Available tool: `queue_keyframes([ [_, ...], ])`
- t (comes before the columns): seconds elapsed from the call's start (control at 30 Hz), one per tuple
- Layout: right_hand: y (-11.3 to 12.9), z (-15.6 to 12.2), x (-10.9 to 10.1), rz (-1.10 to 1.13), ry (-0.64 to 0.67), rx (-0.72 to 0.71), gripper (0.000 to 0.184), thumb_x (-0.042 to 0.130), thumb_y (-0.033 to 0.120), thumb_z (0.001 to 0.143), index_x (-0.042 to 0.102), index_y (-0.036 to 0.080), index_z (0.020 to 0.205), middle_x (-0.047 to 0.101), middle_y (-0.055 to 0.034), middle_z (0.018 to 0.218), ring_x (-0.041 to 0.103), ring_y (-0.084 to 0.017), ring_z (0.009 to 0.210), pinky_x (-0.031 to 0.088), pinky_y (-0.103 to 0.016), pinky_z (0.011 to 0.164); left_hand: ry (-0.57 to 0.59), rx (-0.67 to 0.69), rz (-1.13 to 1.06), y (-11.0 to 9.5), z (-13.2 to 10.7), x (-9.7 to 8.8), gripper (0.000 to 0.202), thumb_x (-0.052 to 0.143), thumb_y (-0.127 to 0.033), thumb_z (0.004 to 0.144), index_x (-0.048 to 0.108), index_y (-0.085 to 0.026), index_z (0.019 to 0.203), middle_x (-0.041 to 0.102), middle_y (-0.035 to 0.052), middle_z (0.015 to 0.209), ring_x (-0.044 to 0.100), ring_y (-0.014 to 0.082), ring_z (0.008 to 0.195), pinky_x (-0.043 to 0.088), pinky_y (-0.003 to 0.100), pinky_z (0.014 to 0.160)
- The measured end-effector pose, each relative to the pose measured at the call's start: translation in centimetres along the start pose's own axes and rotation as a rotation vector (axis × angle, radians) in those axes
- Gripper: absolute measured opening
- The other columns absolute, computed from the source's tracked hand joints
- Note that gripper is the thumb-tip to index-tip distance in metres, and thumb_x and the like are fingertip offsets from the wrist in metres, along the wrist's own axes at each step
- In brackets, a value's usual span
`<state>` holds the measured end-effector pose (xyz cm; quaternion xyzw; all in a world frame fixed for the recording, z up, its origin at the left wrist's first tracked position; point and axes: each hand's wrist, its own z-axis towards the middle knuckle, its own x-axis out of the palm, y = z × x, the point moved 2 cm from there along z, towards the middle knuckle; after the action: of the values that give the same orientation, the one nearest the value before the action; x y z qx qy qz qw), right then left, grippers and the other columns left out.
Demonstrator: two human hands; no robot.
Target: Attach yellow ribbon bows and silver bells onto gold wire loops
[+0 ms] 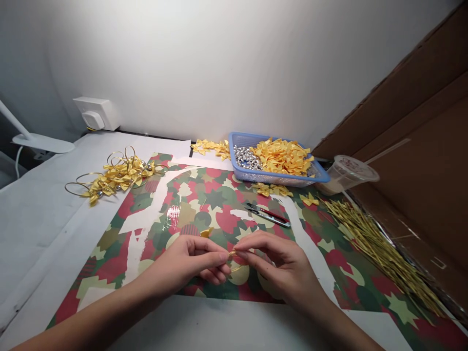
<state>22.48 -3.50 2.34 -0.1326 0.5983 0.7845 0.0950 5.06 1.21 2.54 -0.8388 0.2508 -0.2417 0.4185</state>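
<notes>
left hand [185, 263] and right hand [280, 263] close together, each in a tight pinch

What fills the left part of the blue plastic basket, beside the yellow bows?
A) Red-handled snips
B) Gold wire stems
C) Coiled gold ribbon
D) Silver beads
D: silver beads lie in the left part of the blue plastic basket, with yellow ribbon bows heaped to their right.
</notes>
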Motion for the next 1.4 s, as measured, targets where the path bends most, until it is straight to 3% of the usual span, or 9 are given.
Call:
queue_keyframes([
  [0.33,0.58,0.17,-0.39,-0.072,0.058,-0.245,0.017,0.061,0.01,0.081,0.069,0.022,0.09,0.07,-0.0036,0.079,0.066,-0.014,0.072,0.054,-0.024,0.064,-0.021,-0.057,0.12,0.24,-0.13,-0.18,0.033,0.067,-0.05,0.069,0.07,-0.018,0.072,0.071,0.002,0.073,0.063,0.0111,0.062,0.047,0.024,0.064],
  [0.47,0.46,0.25,-0.43,-0.004,0.076,-0.175,0.012,0.064,0.013,0.08,0.071,0.022,0.085,0.07,-0.0032,0.075,0.065,-0.014,0.068,0.054,-0.024,0.062,0.008,-0.066,0.128,0.55,-0.14,-0.31,0.032,0.066,-0.049,0.071,0.07,-0.018,0.075,0.072,0.0037,0.077,0.063,0.0122,0.065,0.046,0.024,0.064],
  [0.57,0.26,0.38,-0.41,0.095,0.089,-0.033,0.004,0.068,0.022,0.078,0.072,0.022,0.077,0.069,-0.0035,0.072,0.064,-0.015,0.067,0.053,-0.025,0.06,0.02,-0.065,0.124,0.6,-0.16,-0.29,0.031,0.066,-0.047,0.072,0.071,-0.017,0.077,0.072,0.0045,0.078,0.063,0.0127,0.065,0.046,0.025,0.065],
  [0.73,0.09,0.43,-0.14,0.215,0.138,0.175,0.01,0.073,0.03,0.072,0.073,0.021,0.07,0.068,-0.0033,0.068,0.062,-0.014,0.065,0.052,-0.023,0.057,0.054,-0.068,0.078,0.43,-0.29,-0.11,0.026,0.069,-0.042,0.07,0.072,-0.017,0.077,0.072,0.0037,0.078,0.063,0.0116,0.065,0.046,0.023,0.064],
  [1.4,-0.01,0.24,-0.39,0.123,0.122,0.023,0.008,0.068,0.025,0.078,0.074,0.021,0.074,0.068,-0.0049,0.074,0.066,-0.015,0.067,0.055,-0.024,0.058,0.062,-0.124,0.069,0.62,-0.37,-0.02,0.028,0.07,-0.045,0.069,0.072,-0.019,0.077,0.072,0.0023,0.076,0.063,0.0099,0.064,0.042,0.021,0.058],
])
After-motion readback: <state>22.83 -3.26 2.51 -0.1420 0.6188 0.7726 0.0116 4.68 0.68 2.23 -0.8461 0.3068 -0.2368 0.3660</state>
